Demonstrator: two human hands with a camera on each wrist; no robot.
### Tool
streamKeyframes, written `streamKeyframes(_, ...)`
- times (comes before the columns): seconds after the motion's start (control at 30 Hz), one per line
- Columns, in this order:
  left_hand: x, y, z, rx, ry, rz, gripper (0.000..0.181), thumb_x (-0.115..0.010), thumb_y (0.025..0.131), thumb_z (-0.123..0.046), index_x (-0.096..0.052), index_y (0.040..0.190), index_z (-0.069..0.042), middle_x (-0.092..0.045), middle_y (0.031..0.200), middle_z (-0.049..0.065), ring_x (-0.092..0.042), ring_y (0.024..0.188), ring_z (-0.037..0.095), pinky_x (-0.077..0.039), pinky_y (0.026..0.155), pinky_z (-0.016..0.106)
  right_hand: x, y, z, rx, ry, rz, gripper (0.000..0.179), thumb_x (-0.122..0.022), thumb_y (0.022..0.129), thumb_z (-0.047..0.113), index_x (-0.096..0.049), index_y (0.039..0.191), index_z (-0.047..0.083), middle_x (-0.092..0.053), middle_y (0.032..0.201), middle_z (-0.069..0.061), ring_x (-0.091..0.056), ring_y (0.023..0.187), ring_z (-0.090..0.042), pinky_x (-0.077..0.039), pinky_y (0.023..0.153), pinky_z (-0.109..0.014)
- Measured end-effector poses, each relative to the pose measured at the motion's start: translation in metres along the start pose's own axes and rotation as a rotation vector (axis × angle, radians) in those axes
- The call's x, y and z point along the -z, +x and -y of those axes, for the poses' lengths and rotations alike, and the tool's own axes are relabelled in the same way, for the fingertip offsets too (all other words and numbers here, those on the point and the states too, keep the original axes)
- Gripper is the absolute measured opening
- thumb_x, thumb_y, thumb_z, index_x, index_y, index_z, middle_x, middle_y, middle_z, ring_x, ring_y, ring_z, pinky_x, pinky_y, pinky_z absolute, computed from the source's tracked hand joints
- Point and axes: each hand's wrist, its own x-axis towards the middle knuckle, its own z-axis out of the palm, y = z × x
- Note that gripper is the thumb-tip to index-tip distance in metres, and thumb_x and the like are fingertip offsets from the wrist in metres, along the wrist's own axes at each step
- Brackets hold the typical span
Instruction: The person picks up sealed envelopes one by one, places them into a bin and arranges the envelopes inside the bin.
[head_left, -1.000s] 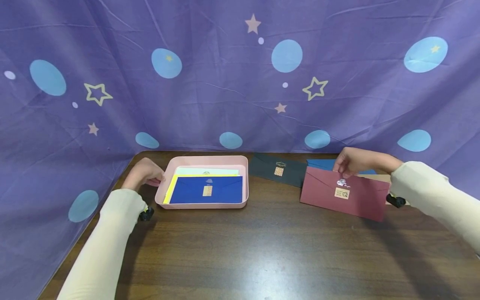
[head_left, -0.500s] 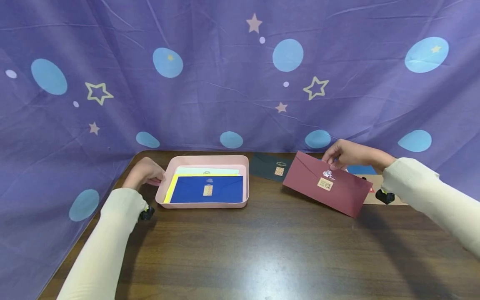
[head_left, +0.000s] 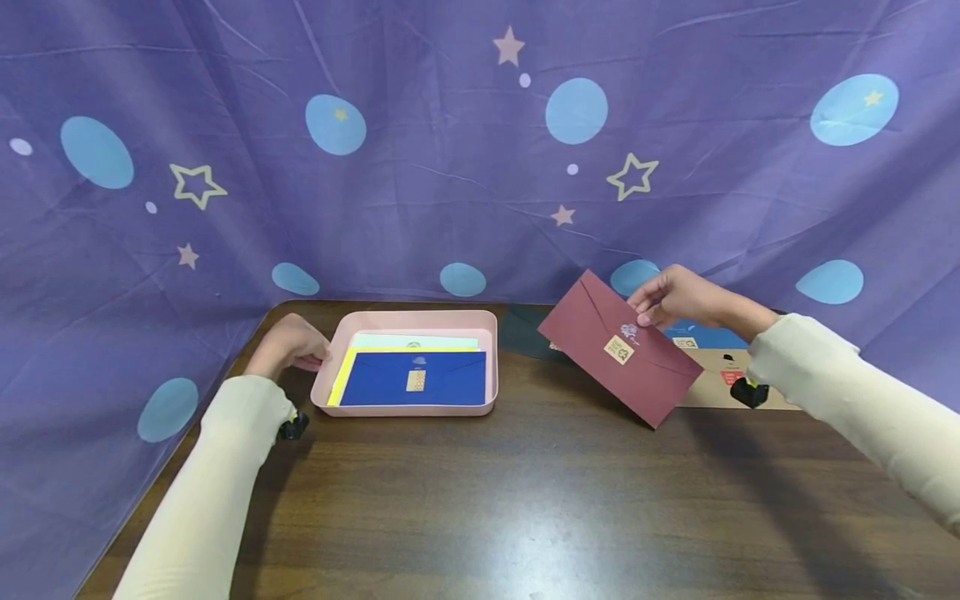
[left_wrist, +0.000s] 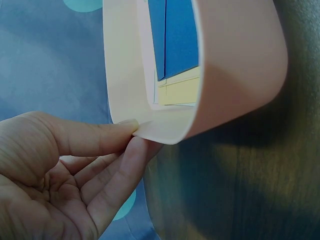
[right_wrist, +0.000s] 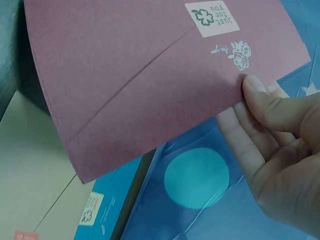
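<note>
My left hand [head_left: 295, 342] pinches the left rim of a pink tray [head_left: 405, 411]; the left wrist view has thumb and forefinger on its edge [left_wrist: 150, 136]. Inside the tray lie a dark blue envelope [head_left: 450, 379], a yellow one [head_left: 343, 377] under it and a pale green one [head_left: 450, 342] behind. My right hand [head_left: 678, 297] holds a maroon envelope [head_left: 592, 333] by its upper long edge, tilted and raised above the table. A cream sticker [right_wrist: 212, 18] and a white rose print [right_wrist: 241, 55] mark its flap. The thumb presses its front; the other fingers go behind.
A dark green envelope [head_left: 521, 329] lies at the back, partly covered by the maroon one in the head view. To the right, a blue envelope [head_left: 712, 335] and a tan one [head_left: 705, 392] lie on the wooden table [head_left: 450, 500]. A purple curtain [head_left: 420, 208] hangs behind.
My right hand has lifted the maroon envelope and carried it left, tilting it more steeply. More of the blue and tan envelopes shows now. The left hand and tray stay put.
</note>
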Motion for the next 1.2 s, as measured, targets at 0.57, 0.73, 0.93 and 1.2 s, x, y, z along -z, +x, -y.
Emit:
streamKeyframes(0.57,0.001,0.001,0.001,0.011,-0.045,0.014,0.019,-0.067,0.079,0.014,-0.067,0.098,0.017,-0.064,0.073,0.012,-0.065,0.056,0.014,-0.067,0.065,0.031,-0.016,0.015,0.042,0.027,0.136,-0.084,0.025,-0.069,0.093,-0.002,-0.069,0.117,-0.008,-0.074,0.085,-0.001,-0.072,0.079,-0.012,-0.067,0.073,-0.033)
streamKeyframes(0.73,0.002,0.001,0.000,0.007,-0.056,0.024,0.013,-0.067,0.076,0.016,-0.066,0.089,0.013,-0.061,0.068,0.006,-0.064,0.056,0.013,-0.066,0.062,0.029,-0.022,0.021,0.061,0.058,0.188,-0.135,0.022,-0.068,0.092,-0.004,-0.070,0.114,-0.009,-0.074,0.083,0.000,-0.072,0.077,-0.011,-0.067,0.072,-0.033)
streamKeyframes(0.93,0.004,0.003,0.000,0.006,-0.037,0.025,0.010,-0.067,0.075,0.016,-0.063,0.080,0.008,-0.057,0.067,0.005,-0.062,0.055,0.012,-0.065,0.059,0.027,-0.033,0.034,0.082,0.088,0.223,-0.175,0.027,-0.068,0.091,-0.007,-0.066,0.118,-0.012,-0.072,0.081,0.003,-0.071,0.075,-0.009,-0.067,0.072,-0.031)
streamKeyframes(1.2,0.003,0.001,0.001,0.005,-0.051,0.030,0.010,-0.067,0.075,0.015,-0.063,0.079,0.007,-0.058,0.066,0.005,-0.062,0.055,0.012,-0.065,0.060,0.027,-0.050,0.052,0.113,0.147,0.232,-0.178,0.027,-0.070,0.090,-0.009,-0.068,0.116,-0.010,-0.073,0.083,0.002,-0.071,0.075,-0.009,-0.067,0.074,-0.032)
